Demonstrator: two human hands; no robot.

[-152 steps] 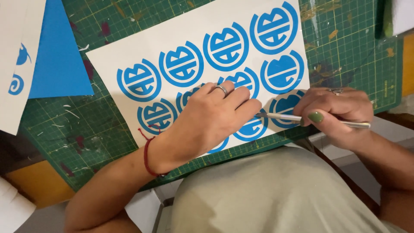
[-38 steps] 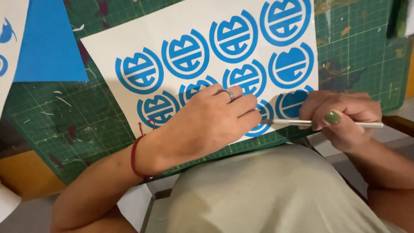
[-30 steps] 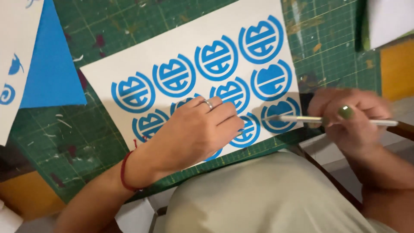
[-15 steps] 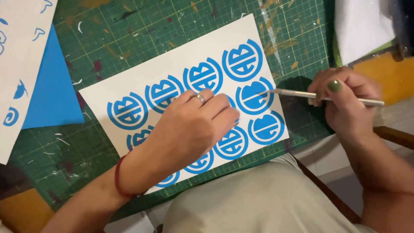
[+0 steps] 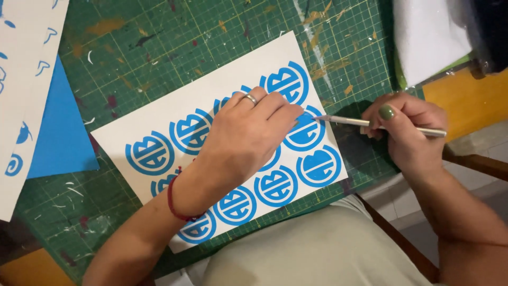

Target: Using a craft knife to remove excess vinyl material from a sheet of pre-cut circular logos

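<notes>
The left hand [image 5: 241, 140] lies flat on a white sheet [image 5: 159, 114] printed with round blue emblems [image 5: 150, 153], the fingers [image 5: 275, 108] spread and pressing the paper down against the green cutting mat [image 5: 159, 47] on the desk; it grips nothing, it only holds the sheet in place, and a ring sits on one finger and a red cord around the wrist. The right hand [image 5: 407, 132] is closed around a thin silver craft knife [image 5: 381, 125], held like a pen, and the point of the blade rests on the emblem just beside the left fingertips, at the right part of the sheet. The gap between the blade point and the nearest left fingertip looks very small, so the main danger, as it seems, is that the knife slips toward those fingertips if the cut is pushed in their direction. A second risk is that the sheet turns under the palm, because only one hand fixes it, and then the blade could leave the blue line and spoil the emblem. Far to the left of the pressing fingers lie a plain blue sheet [image 5: 58, 132] and another white sheet with small blue pieces [image 5: 24, 79]; above the right hand there is a white folded material [image 5: 428, 37]
</notes>
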